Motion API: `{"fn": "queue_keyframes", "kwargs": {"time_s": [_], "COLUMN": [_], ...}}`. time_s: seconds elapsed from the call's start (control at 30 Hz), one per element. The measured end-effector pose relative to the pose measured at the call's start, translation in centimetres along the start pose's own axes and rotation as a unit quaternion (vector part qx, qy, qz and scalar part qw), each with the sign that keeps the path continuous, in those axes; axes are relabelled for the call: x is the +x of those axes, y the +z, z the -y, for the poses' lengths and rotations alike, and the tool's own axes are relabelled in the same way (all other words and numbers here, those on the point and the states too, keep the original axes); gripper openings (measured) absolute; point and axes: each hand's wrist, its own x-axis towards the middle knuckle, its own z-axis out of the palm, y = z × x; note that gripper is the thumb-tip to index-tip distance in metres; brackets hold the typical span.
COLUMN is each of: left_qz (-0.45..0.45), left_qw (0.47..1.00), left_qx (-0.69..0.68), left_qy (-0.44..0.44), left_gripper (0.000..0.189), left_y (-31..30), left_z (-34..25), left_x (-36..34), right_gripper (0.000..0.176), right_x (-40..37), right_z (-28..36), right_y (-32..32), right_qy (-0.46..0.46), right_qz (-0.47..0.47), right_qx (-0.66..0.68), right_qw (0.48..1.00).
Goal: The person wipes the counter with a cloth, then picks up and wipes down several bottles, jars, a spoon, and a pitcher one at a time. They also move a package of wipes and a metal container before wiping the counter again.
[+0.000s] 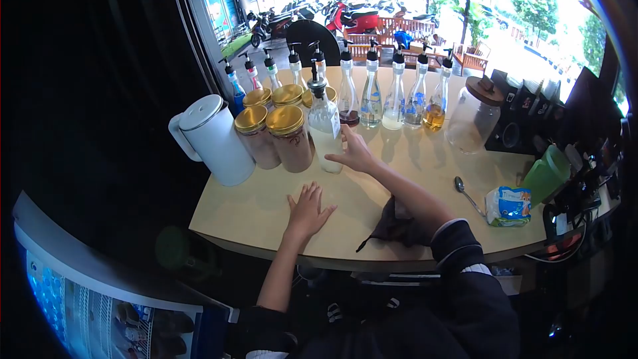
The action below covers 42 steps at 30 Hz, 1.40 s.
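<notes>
At the front of the bottle cluster, the right hand [355,153] lies loosely spread against the right side of a pump bottle of milky liquid [325,134], thumb raised along the glass and fingers reaching round its lower part. It is a touch rather than a firm clasp, and whether any fingers wrap behind the bottle cannot be told. The bottle stands upright on the pale counter [252,216], just beside two gold-lidded jars of brown powder [287,134].

The left hand [307,210] lies flat and empty on the counter, nearer the person and well apart from the bottle.

The bottle is tall and narrow, so a sideways push from such a light hold could tip it into the jars. The white lidded jug [214,138] stands just past them. A lift with a wet or loose palm could let the glass slip. Behind it, the row of syrup pump bottles [393,96] stands close enough for a raised pump head to knock one.

The forearm crosses above a dark cloth [395,226], and drawing back could drag it over the counter edge. The spoon [467,194] lies apart, out of harm
</notes>
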Motion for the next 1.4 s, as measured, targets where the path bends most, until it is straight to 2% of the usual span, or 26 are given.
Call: {"fn": "queue_keyframes", "kwargs": {"time_s": [0.1, 0.17, 0.3, 0.37, 0.4, 0.5, 0.57, 0.9, 1.0, 1.1, 1.17, 1.2, 1.27, 1.3, 1.37, 1.4], "left_qz": [0.004, 0.027, 0.026, 0.012, 0.014, 0.014, 0.012, 0.0, 0.0, -0.006, -0.009, -0.007, -0.04, -0.037, -0.115, -0.112], "left_qw": [1.0, 0.999, 0.999, 1.0, 1.0, 1.0, 1.0, 1.0, 1.0, 0.999, 1.0, 1.0, 0.999, 0.999, 0.986, 0.986], "left_qx": [0.004, 0.005, 0.017, 0.016, 0.016, 0.018, 0.015, -0.001, 0.026, 0.029, 0.018, 0.015, -0.018, -0.023, -0.116, -0.118], "left_qy": [-0.005, -0.023, -0.014, -0.003, -0.003, -0.001, -0.001, 0.001, 0.01, 0.011, 0.004, 0.008, 0.0, 0.002, 0.025, 0.026], "left_gripper": [0.079, 0.081, 0.082, 0.082, 0.082, 0.083, 0.083, 0.083, 0.083, 0.082, 0.079, 0.079, 0.071, 0.071, 0.051, 0.051], "left_y": [-0.2, -0.6, -0.5, -0.5, -0.4, -0.5, -0.6, -0.2, -0.1, 0.0, 0.2, 0.3, 0.6, 0.7, -0.6, -0.8], "left_z": [-0.5, -0.8, -0.6, -0.4, -0.4, -0.4, -0.5, -0.5, -0.4, -0.4, -0.2, 0.1, 0.1, -0.3, -2.3, -3.2], "left_x": [0.1, 0.1, 0.1, 0.1, 0.1, 0.1, 0.0, -0.1, -0.1, -0.1, -0.1, -0.1, 0.2, 0.3, 0.1, 0.2], "right_gripper": [0.08, 0.086, 0.088, 0.071, 0.071, 0.074, 0.087, 0.094, 0.093, 0.088, 0.069, 0.069, 0.043, 0.043, 0.026, 0.026], "right_x": [0.8, 1.1, 1.8, 2.0, 2.1, 2.1, 1.9, 0.6, -0.1, -1.4, -3.2, -3.9, -5.8, -7.1, -9.8, -11.2], "right_z": [-0.2, 1.0, 0.3, 0.0, -0.1, -0.4, -1.0, -1.2, -0.4, -0.3, 0.9, 1.2, 1.5, 1.9, 3.1, 3.6], "right_y": [0.5, 0.2, 0.7, 1.1, 1.3, 1.7, 2.0, 2.8, 2.3, 1.7, -0.3, -1.8, -5.5, -7.3, -10.5, -11.8], "right_qy": [0.018, 0.06, 0.063, 0.003, 0.006, 0.019, 0.04, 0.025, 0.033, 0.012, -0.035, -0.032, 0.085, 0.09, 0.116, 0.12], "right_qz": [0.007, 0.016, 0.029, 0.018, 0.018, 0.034, 0.025, -0.016, -0.011, -0.028, -0.069, -0.07, 0.044, 0.045, 0.017, 0.017], "right_qx": [0.009, 0.02, 0.01, 0.045, 0.045, 0.068, 0.151, 0.115, 0.053, -0.014, 0.017, 0.014, 0.083, 0.08, 0.015, 0.014], "right_qw": [1.0, 0.998, 0.998, 0.999, 0.999, 0.997, 0.987, 0.993, 0.998, 0.999, 0.997, 0.997, 0.992, 0.992, 0.993, 0.993]}}
